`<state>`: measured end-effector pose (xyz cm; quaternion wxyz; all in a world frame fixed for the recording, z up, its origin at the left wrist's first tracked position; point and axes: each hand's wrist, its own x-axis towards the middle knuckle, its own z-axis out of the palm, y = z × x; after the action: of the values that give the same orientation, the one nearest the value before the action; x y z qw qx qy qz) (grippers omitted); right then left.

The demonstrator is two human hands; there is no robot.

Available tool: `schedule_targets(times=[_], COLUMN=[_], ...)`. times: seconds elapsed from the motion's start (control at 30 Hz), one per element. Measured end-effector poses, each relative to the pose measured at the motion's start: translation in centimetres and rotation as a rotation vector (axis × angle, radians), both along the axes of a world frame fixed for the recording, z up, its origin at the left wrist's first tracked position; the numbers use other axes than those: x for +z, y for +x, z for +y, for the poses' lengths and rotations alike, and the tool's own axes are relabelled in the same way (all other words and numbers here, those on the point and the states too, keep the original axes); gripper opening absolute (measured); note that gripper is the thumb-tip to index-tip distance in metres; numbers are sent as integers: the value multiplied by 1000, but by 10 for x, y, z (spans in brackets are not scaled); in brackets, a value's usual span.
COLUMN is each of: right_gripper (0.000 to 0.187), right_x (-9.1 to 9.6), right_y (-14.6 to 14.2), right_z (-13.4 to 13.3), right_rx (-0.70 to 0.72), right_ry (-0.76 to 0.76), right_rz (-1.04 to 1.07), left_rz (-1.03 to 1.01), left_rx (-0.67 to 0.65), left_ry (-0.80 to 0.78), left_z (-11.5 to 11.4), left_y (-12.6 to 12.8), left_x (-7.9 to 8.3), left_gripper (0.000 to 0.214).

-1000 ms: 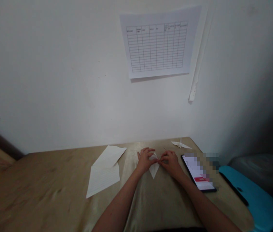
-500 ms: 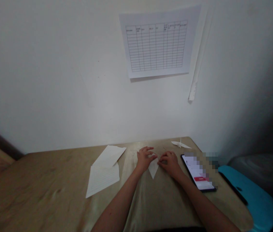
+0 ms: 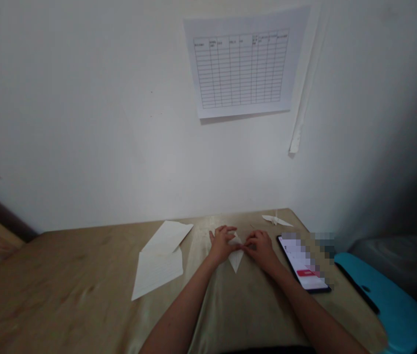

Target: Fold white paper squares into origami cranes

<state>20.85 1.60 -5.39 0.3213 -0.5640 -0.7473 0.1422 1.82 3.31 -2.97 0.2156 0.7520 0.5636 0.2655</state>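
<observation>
A small white folded paper (image 3: 235, 261), kite-shaped with its point toward me, lies on the cloth-covered table. My left hand (image 3: 222, 244) rests over its left side, fingers spread, with the thumb stretched across the paper. At the right edge, my right hand (image 3: 261, 248) is closed in a pinch on the paper, its fingertips by the left thumb. The hands cover the upper part and both side edges of the folded piece.
Left of my hands lie white paper sheets (image 3: 159, 273), one lined. A folded paper crane (image 3: 277, 220) sits at the back right. A phone with a lit screen (image 3: 304, 268) lies right of my right arm. Beyond the table edge is a blue stool-like object (image 3: 385, 300).
My left thumb has moved across the paper to the right, meeting the right fingertips. A centre crease now shows on the paper's lower point. The view has shifted slightly.
</observation>
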Motion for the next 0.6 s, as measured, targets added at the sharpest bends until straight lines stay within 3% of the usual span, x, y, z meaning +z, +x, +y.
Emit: schedule_targets(times=[0.33,0.6], right_gripper=[8,8], right_x=[2,3], right_y=[-1,-1], right_z=[-2,-2], right_rx=[-1,-13], right_ry=[-9,-22], right_rz=[-23,-41], left_rz=[-159,-169], left_rx=[118,102], left_ry=[39,57], left_z=[-1,-3], left_y=[6,4], left_x=[5,10], left_gripper=[11,11])
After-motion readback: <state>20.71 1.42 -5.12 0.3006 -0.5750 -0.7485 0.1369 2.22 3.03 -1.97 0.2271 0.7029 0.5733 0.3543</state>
